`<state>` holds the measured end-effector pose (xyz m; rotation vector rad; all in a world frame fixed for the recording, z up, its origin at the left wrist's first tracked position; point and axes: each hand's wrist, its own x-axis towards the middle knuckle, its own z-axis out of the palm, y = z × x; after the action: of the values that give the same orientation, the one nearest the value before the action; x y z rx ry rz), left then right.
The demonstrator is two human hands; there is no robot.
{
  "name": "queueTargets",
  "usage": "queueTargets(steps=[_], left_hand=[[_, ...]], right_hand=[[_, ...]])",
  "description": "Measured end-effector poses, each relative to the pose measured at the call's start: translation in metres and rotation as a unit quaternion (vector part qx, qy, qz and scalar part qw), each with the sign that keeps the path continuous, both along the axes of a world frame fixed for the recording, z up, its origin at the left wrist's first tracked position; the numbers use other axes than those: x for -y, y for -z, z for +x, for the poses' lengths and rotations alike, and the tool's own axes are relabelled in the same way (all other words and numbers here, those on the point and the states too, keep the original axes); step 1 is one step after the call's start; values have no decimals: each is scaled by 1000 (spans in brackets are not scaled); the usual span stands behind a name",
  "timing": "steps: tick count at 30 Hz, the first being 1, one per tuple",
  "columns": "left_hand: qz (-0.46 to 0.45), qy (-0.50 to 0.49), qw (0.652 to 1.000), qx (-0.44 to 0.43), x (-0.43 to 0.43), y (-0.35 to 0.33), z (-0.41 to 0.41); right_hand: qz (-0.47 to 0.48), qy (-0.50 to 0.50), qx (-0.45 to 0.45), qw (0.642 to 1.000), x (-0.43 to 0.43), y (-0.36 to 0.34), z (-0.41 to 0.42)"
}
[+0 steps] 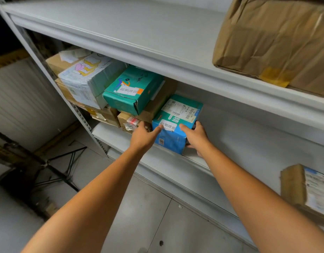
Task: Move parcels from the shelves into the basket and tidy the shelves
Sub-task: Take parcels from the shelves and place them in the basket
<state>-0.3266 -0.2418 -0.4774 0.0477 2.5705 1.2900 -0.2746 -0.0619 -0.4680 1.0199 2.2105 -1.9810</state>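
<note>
A person's left hand (144,136) and right hand (196,136) grip a blue parcel (175,121) from either side, thumbs on its front face and fingers curled round its flanks. It stands at the front edge of the middle shelf (166,161). Just left of it, a teal parcel (132,90) and a white printed parcel (84,79) sit atop brown cartons. A crumpled brown parcel (276,39) lies on the shelf above.

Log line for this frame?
phase: grasp | left hand: grips blue parcel left side | right hand: grips right side | location: middle shelf
</note>
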Motion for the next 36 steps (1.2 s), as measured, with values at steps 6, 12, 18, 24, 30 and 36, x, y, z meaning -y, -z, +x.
queueTargets(steps=[6, 12, 18, 24, 30, 36], left_hand=[[10, 13, 1000, 27, -5, -7, 17], [18, 35, 993, 115, -7, -21, 51], [-2, 47, 977, 208, -3, -33, 60], [99, 30, 962, 252, -8, -31, 55], [141, 30, 956, 257, -11, -33, 49], [134, 27, 953, 271, -4, -37, 63]], right_hand=[[-27, -15, 8, 1000, -6, -8, 18], [-32, -32, 27, 999, -16, -17, 54], [-23, -75, 81, 994, -21, -19, 73], [-11, -60, 66, 996, -15, -15, 67], [-28, -38, 56, 997, -14, -19, 65], [-16, -60, 68, 996, -13, -24, 80]])
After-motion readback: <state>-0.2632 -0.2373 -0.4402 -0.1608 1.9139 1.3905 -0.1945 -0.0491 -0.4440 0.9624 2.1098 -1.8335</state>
